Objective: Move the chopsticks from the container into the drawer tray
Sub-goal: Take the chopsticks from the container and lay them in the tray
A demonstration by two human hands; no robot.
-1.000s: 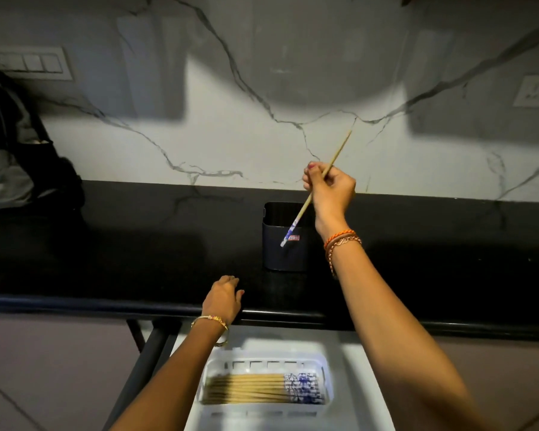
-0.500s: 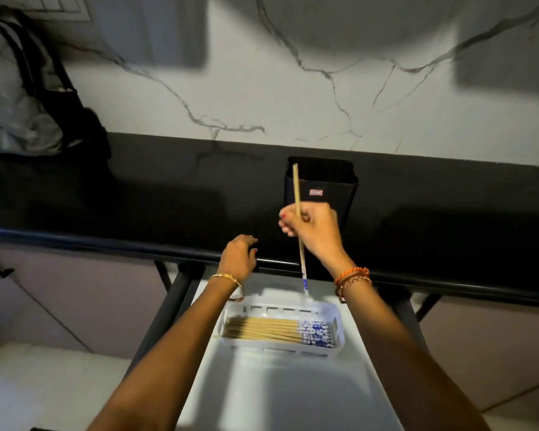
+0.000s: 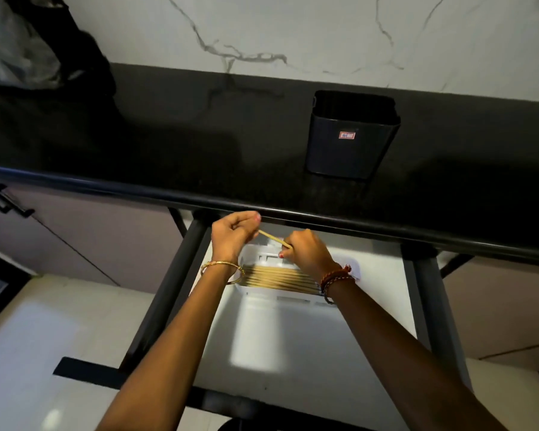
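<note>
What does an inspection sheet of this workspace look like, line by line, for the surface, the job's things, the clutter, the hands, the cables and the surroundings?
Surface: black counter, glossy; open drawer below it, white inside.
Job's things: dark container upright on the counter, no chopsticks seen sticking out. White tray in the drawer holds a row of chopsticks. One chopstick is held above the tray.
Clutter: dark bag at the counter's far left.
Hands: left hand and right hand each grip an end of the one chopstick.
Cables: nothing seen.
Surroundings: marble wall, cabinet handle, pale floor.
</note>
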